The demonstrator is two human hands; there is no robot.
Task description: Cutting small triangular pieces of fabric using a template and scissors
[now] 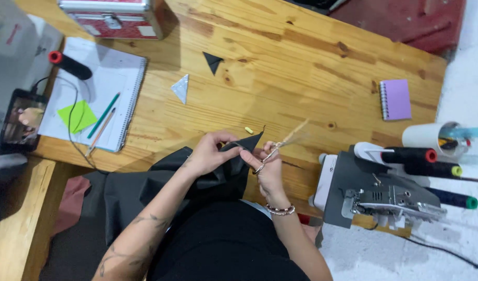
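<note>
Bare tabletop point(301, 78); sewing machine point(384, 192) rightward

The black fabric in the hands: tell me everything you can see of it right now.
The black fabric is a dark, matte, limp cloth. Most of it hangs off the wooden table's near edge into the person's lap, in loose folds. One pointed corner is raised above the tabletop, pinched by the left hand. The right hand, holding motion-blurred scissors, meets it at that corner.

At my far left, a small black-framed phone screen point(23, 120) glows on the wooden bench point(301, 67) beside a white spiral notebook point(106, 88).
</note>
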